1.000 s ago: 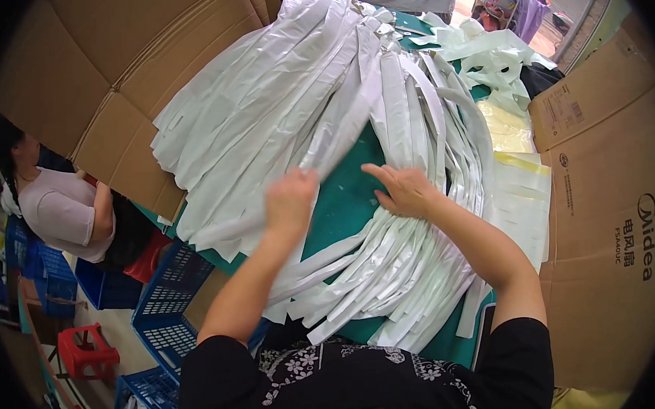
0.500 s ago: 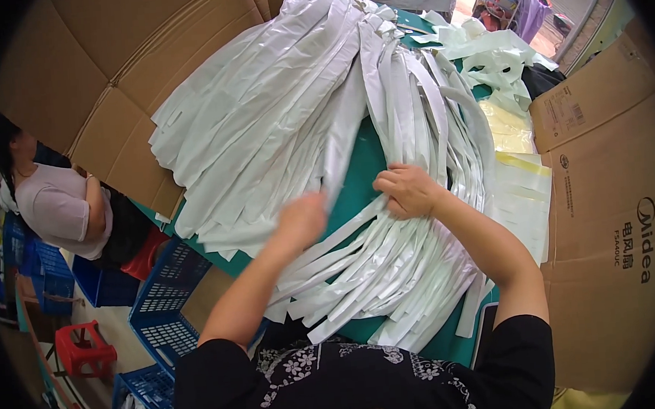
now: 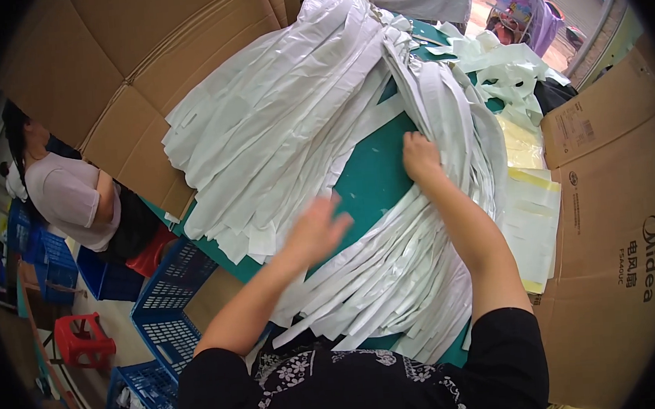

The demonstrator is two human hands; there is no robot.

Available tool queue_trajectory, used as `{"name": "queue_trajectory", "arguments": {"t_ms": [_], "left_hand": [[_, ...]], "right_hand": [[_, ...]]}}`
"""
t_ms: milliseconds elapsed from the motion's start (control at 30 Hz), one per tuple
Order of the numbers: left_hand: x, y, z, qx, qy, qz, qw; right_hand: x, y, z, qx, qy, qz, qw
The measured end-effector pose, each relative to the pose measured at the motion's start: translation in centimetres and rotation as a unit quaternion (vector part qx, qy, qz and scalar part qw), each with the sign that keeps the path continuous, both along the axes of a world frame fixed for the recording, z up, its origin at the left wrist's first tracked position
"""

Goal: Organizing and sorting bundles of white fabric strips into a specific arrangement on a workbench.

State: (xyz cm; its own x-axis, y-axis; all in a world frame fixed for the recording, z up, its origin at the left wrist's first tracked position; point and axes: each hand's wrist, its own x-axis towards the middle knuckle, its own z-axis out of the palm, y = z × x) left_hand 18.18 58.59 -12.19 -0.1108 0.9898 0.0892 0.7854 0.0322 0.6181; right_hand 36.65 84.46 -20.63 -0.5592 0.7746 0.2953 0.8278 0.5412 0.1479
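Two bundles of long, shiny white plastic strips lie on a green table [image 3: 374, 167]. The broad bundle [image 3: 276, 117] fans out on the left; the narrower bundle [image 3: 400, 268] curves down the right side toward my body. My right hand [image 3: 421, 158] has its fingers curled at the inner edge of the narrower bundle, closed on strips there; its fingertips are partly hidden. Slightly blurred, my left hand [image 3: 318, 232] hovers by the lower right edge of the broad bundle, fingers apart and nothing in them. Between the bundles a single strip [image 3: 378, 116] slants across the green surface.
Cardboard walls stand at left [image 3: 134, 104] and right [image 3: 612, 260]. Pale cut scraps [image 3: 511, 66] and yellow-edged sheets [image 3: 530, 221] lie on the right. Blue crates [image 3: 165, 322] and a red stool [image 3: 85, 339] stand on the floor, lower left. Another person [image 3: 68, 192] is beyond the left cardboard.
My right hand has moved up and away along the narrower bundle. My left hand has shifted slightly right and its fingers have spread. A strip now slants between the bundles.
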Motion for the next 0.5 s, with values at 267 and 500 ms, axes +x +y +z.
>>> {"name": "queue_trajectory", "arguments": {"t_ms": [267,500], "left_hand": [[-7.1,5.0,1.0,0.171,0.34,0.214,0.9],[-1.5,3.0,-2.5,0.308,0.301,0.04,0.902]], "right_hand": [[-0.1,-3.3,5.0,-0.086,0.069,0.011,0.994],[1.0,-3.3,4.3,-0.115,0.082,0.043,0.989]]}}
